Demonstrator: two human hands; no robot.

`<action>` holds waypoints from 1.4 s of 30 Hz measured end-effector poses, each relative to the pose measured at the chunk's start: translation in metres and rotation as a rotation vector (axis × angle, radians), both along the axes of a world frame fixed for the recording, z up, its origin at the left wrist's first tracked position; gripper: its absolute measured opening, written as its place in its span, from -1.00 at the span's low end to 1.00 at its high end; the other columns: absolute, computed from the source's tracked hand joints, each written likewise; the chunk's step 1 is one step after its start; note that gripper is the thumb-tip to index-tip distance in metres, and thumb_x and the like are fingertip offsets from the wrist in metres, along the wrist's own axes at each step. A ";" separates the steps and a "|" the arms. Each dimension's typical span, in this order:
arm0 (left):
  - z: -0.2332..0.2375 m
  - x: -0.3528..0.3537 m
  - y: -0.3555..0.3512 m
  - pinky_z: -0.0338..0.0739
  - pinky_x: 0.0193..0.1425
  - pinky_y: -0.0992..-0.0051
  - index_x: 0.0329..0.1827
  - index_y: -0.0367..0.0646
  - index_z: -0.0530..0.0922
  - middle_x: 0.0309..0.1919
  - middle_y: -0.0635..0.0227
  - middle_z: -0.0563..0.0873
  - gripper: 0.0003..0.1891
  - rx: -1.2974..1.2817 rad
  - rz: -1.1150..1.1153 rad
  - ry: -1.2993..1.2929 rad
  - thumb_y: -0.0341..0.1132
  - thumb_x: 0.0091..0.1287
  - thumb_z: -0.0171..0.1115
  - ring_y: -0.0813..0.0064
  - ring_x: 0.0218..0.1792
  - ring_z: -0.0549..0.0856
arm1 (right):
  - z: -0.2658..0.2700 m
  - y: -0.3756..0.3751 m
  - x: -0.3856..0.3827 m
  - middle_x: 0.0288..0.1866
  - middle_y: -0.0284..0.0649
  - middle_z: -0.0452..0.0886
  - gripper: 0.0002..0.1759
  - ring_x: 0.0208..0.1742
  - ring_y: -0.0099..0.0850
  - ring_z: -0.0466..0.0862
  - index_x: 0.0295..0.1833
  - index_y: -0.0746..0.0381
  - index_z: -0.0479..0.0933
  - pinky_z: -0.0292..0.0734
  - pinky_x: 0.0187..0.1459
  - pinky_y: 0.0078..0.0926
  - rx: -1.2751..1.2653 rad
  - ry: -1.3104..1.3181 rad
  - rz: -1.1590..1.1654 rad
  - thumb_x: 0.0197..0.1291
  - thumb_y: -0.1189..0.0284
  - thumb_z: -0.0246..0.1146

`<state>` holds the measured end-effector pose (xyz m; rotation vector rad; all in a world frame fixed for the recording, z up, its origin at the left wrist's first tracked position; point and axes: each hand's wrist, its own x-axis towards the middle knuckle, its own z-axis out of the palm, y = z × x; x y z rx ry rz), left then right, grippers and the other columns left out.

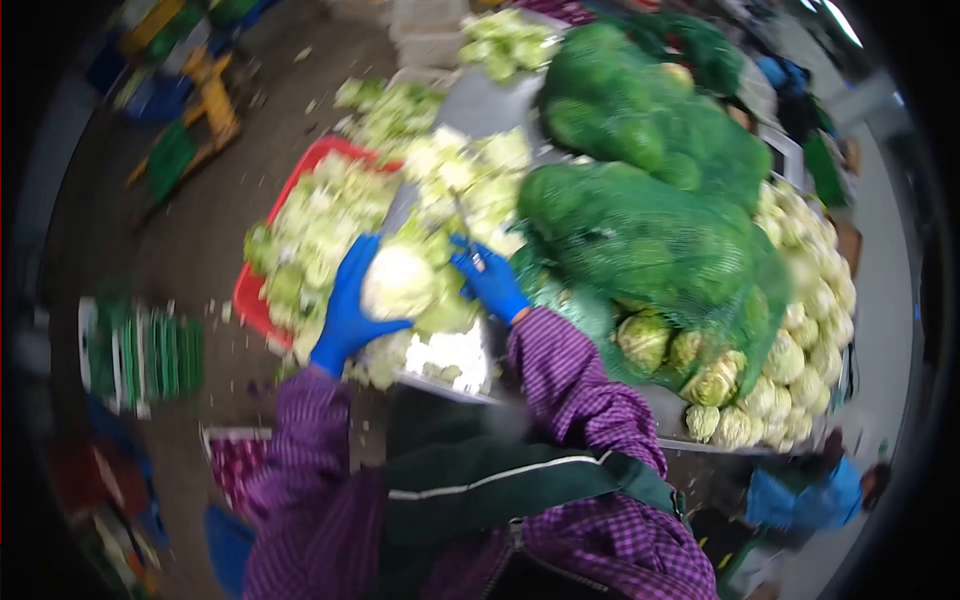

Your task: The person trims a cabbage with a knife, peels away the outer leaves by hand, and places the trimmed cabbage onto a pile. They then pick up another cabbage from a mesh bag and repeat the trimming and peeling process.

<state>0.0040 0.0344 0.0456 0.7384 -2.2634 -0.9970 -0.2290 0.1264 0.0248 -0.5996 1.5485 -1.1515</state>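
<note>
My left hand [347, 308], in a blue glove, is curved around the left side of a pale, trimmed cabbage [400, 282], its thumb below and fingers above. Just right of the cabbage, my right hand [493, 283], also gloved in blue, is closed on a knife [463, 217] whose thin blade points up and away from me. The blade stands apart from the cabbage. Loose cabbage leaves [465, 180] lie on the metal table [485, 108] beyond both hands. To the left, a red crate [262, 308] is heaped with cut leaves.
Large green net sacks of cabbages [640, 235] lie on the right of the table. Past them is a pile of peeled cabbages [808, 330]. A stack of green-and-white crates [150, 355] stands on the floor at left. Another person in blue [805, 495] is at lower right.
</note>
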 end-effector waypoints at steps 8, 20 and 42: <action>-0.062 -0.022 0.036 0.09 0.49 0.26 0.52 -0.32 -0.16 0.46 -0.01 0.09 0.41 0.371 0.264 0.309 -0.12 -0.31 0.72 0.19 0.47 0.15 | -0.010 0.009 0.006 0.00 -0.20 0.62 -0.51 -0.18 -0.55 0.59 0.34 0.09 0.41 0.58 -0.32 -0.57 0.030 0.157 0.324 0.34 0.21 0.19; -0.060 -0.016 0.043 0.07 0.51 0.28 0.51 -0.34 -0.09 0.46 0.00 0.13 0.35 0.428 0.229 0.247 -0.12 -0.29 0.70 0.20 0.48 0.14 | 0.021 0.006 -0.012 0.43 0.02 0.26 -0.32 0.22 0.02 0.50 0.53 -0.01 0.02 0.47 0.16 -0.19 -0.370 0.762 0.703 0.36 0.24 0.07; -0.070 -0.004 0.047 0.24 0.43 0.36 0.51 -0.23 0.06 0.38 0.15 0.33 0.08 0.822 0.209 0.373 -0.38 -0.08 0.58 0.37 0.40 0.30 | -0.025 0.007 -0.032 -0.22 -0.17 0.70 -0.50 -0.45 -0.46 0.62 0.41 0.12 0.30 0.57 -0.44 -0.52 -0.013 0.278 0.079 0.40 0.28 0.08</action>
